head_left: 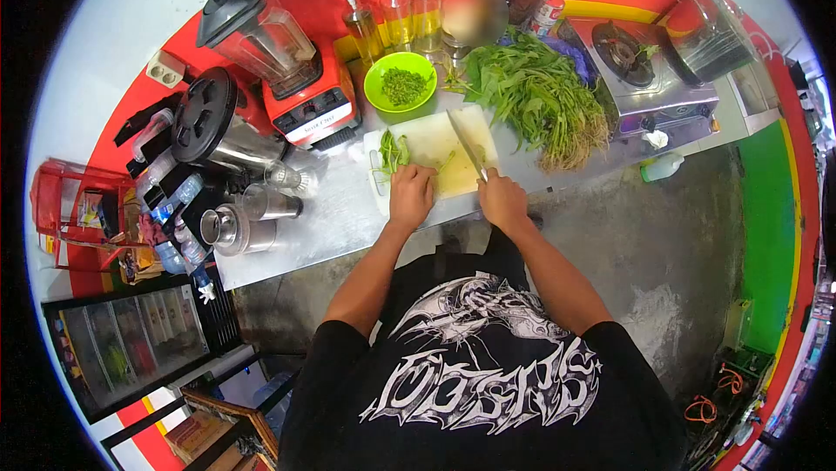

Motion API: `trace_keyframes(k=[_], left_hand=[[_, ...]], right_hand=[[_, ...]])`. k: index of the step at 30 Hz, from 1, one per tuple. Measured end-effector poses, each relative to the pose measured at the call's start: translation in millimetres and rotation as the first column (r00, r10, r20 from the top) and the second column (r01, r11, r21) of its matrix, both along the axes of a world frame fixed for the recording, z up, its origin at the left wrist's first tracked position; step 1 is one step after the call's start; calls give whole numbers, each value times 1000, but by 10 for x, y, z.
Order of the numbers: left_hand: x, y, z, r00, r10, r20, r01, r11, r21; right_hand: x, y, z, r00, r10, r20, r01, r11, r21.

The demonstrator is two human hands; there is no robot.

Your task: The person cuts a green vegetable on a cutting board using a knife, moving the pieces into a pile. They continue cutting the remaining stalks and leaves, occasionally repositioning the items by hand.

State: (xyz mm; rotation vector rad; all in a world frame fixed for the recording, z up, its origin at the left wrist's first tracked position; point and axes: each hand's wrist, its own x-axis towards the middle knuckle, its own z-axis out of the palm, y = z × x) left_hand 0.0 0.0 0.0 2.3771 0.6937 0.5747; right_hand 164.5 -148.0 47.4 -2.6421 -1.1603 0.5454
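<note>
A white cutting board (453,179) lies on the metal table before me. My right hand (503,198) is closed around the handle of a knife (467,144), whose blade slants away to the upper left over the board. On the board's left part my left hand (412,193) has its fingers curled over the lower end of some leafy greens (394,150). Small green bits lie between the hands. Just behind the board stands a lime-green bowl (400,111) with chopped greens (403,86) in it. To its right rests a big bunch of leafy greens with roots (540,97).
A red blender (305,97) and metal shakers (239,229) stand left on the table (322,232). Pump bottles (396,18) line the back. At right is a gas stove (649,88); a green-white bottle (662,167) is below its front edge.
</note>
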Motion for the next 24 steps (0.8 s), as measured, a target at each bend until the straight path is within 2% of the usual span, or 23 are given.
trace_keyframes(k=[2, 5, 7, 9, 13, 14, 17, 18, 20, 24], left_hand=[[27, -35, 48, 998, 62, -22, -59, 993, 105], [44, -127, 61, 997, 74, 8, -74, 985, 154], [123, -134, 1, 998, 60, 25, -64, 985, 163], [226, -127, -43, 996, 51, 69, -57, 994, 92], [339, -127, -149, 998, 66, 16, -67, 986, 150], [321, -109, -175, 997, 38, 72, -50, 984, 173], [212, -99, -144, 996, -12, 92, -2, 988, 156], [213, -105, -115, 996, -9, 91, -5, 988, 153], [212, -128, -59, 989, 137, 53, -145, 966, 213], [205, -91, -138, 997, 75, 6, -74, 971, 226]], right_hand=[[-50, -7, 9, 1000, 12, -15, -11, 1000, 5], [-155, -30, -24, 998, -21, -54, 19, 999, -44], [-179, -33, -67, 998, -18, -65, 15, 999, -50], [-198, 4, -114, 997, -17, -81, 13, 999, -51], [-232, 3, -150, 998, -2, -71, -1, 999, -44], [-218, 16, -138, 999, 7, -45, -9, 999, -37], [-190, 71, -53, 998, -13, -56, 10, 999, -45], [-193, 89, -34, 998, -24, -61, 21, 999, -45], [-222, 99, -94, 999, -30, -42, 28, 999, -40], [-203, 73, -230, 999, -37, -22, 37, 999, -22]])
